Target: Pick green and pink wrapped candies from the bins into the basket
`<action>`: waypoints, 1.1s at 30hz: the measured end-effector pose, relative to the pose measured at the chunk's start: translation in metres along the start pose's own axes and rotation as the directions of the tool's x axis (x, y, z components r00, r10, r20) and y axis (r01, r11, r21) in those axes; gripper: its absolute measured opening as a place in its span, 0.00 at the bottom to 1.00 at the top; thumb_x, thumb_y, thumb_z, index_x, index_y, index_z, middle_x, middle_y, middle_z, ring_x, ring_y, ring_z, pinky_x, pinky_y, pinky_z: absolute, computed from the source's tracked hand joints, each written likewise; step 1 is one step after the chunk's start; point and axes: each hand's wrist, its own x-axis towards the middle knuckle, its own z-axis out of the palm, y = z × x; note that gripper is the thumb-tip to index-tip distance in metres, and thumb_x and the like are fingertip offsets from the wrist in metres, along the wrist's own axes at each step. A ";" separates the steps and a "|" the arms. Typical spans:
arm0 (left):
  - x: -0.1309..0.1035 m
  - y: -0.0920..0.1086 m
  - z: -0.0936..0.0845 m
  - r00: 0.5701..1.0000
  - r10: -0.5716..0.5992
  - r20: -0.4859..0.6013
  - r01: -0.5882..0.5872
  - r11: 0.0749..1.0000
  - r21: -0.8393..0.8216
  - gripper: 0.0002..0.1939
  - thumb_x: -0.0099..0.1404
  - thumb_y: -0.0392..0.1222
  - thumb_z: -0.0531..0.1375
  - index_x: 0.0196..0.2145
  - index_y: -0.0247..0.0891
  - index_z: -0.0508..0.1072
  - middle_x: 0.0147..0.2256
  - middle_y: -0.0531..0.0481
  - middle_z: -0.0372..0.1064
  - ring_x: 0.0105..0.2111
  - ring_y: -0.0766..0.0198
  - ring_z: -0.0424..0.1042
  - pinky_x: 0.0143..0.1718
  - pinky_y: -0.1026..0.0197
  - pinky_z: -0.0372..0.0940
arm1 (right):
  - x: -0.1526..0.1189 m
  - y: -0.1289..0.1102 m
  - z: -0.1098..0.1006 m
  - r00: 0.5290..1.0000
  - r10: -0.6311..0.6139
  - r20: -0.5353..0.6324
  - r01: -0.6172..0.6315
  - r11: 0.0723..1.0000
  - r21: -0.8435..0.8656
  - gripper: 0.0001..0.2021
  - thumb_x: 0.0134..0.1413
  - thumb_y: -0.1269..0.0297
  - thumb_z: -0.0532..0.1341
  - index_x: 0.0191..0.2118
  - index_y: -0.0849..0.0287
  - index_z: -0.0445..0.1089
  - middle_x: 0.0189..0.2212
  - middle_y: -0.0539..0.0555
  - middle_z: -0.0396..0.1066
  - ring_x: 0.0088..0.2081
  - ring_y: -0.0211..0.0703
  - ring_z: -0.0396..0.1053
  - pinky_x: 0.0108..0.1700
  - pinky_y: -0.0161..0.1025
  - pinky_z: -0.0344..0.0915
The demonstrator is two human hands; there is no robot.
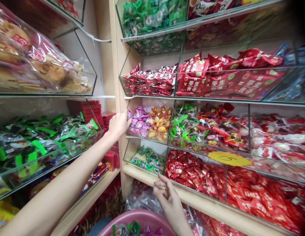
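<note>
My left hand (119,124) is raised at the wooden post (119,144), at the left end of a glass bin of purple-wrapped candies (139,123). Its fingers are curled, and whatever they may hold is hidden. Yellow-wrapped candies (159,121) share that bin. Lower down, my right hand (169,195) hangs with loosely bent, parted fingers and nothing in them. It is in front of the lowest shelf, just above a pink tub (127,218). Inside the tub lie green-trimmed packets (126,229) and some purple-wrapped pieces (152,231).
Glass-fronted bins rise on two sides. Red packets (191,172) fill the bottom right, below a yellow tag (229,158) marked 15. On the left are green-trimmed packets (44,141) and bagged biscuits (47,68). Clear plastic bags (143,200) sit under the lowest shelf.
</note>
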 end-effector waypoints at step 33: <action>-0.209 0.056 0.025 0.603 0.793 -0.087 -0.792 0.581 -0.188 0.17 0.66 0.34 0.47 0.52 0.33 0.62 0.35 0.46 0.70 0.38 0.59 0.68 0.45 0.57 0.59 | -0.018 -0.045 0.011 0.937 0.288 0.199 -0.349 0.720 0.600 0.22 0.56 0.49 0.55 0.51 0.57 0.67 0.40 0.56 0.74 0.43 0.47 0.70 0.41 0.42 0.67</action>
